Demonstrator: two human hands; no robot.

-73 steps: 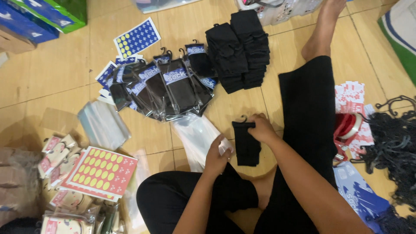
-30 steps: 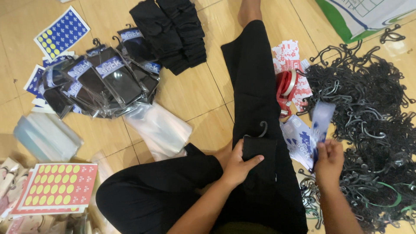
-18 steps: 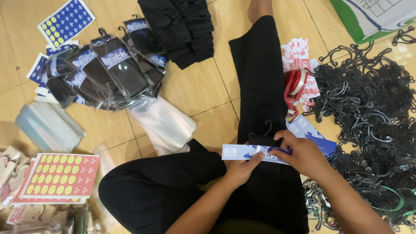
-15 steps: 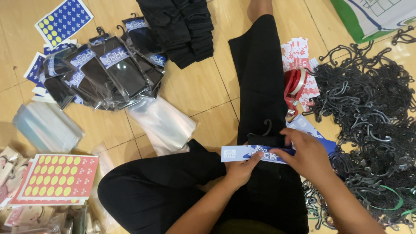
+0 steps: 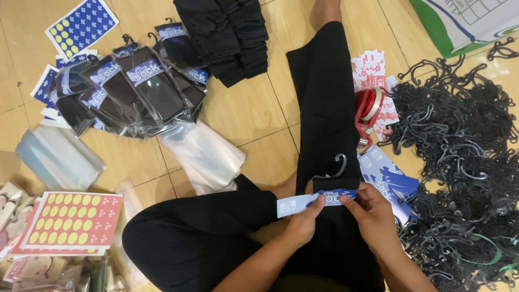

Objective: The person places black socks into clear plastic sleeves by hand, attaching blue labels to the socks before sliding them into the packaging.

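Socks [image 5: 330, 178], black and folded with a small plastic hook at the top, lie on the seated person's thigh at lower centre. Hanger pile [image 5: 459, 162], a black tangle, fills the right edge, closing that side. Bagged black socks [image 5: 135, 92] spread at upper left; bare wooden floor [image 5: 254, 119] between them and the leg is the open room. Blue paper band [image 5: 313, 199] crosses the socks' lower edge: left hand [image 5: 303, 221] pinches its left part, right hand [image 5: 373, 213] grips its right end
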